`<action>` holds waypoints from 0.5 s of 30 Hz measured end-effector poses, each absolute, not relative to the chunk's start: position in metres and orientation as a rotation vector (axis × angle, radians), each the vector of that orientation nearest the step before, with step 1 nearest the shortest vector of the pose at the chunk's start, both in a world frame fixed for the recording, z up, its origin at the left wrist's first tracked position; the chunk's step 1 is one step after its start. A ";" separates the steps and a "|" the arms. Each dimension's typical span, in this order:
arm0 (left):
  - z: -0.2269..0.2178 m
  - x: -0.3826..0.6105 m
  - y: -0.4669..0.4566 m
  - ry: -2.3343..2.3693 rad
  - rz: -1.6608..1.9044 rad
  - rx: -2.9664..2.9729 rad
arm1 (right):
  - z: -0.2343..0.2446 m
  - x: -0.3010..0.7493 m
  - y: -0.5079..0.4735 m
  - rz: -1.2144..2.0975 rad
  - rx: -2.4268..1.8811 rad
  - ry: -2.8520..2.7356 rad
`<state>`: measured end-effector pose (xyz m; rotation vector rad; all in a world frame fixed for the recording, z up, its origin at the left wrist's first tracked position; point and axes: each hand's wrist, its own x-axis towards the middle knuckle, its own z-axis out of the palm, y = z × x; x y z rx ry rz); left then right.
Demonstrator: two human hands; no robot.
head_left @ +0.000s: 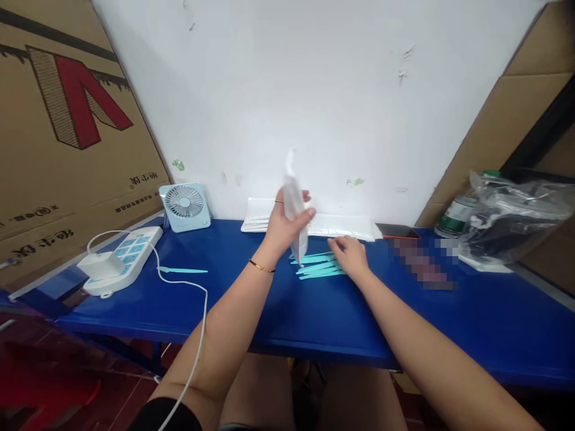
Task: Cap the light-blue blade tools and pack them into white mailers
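Observation:
My left hand [294, 215] is raised above the middle of the blue table, closed around a thin white translucent plastic bag [293, 200] that hangs upright and is slightly blurred. Below and to the right lies a small pile of slim turquoise plastic sticks [320, 270], side by side. My right hand [349, 256] is over the right ends of these sticks, fingers curled down and pressed together on them; the fingertips are partly hidden. Behind both hands, a stack of flat white bags [341, 226] lies along the wall.
One more turquoise stick [185, 270] lies at the left, near a white power strip [139, 254] with a plugged-in charger [101, 265]. Its cable crosses my left arm. A small blue fan [185, 206] stands by the wall. At right are a phone [398, 231], a can [456, 216] and a clear plastic bag [516, 209].

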<state>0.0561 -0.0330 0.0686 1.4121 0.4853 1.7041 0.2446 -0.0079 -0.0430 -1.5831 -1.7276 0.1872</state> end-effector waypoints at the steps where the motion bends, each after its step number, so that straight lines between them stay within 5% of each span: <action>1: 0.068 0.057 -0.030 0.423 1.773 1.302 | -0.040 0.245 -0.009 0.304 -1.460 -1.654; 8: 0.038 0.025 0.000 0.397 2.025 0.628 | -0.030 0.241 -0.013 0.745 -1.208 -1.438; 15: 0.018 -0.014 0.010 0.740 2.026 0.928 | -0.039 0.271 0.004 0.192 -1.765 -1.713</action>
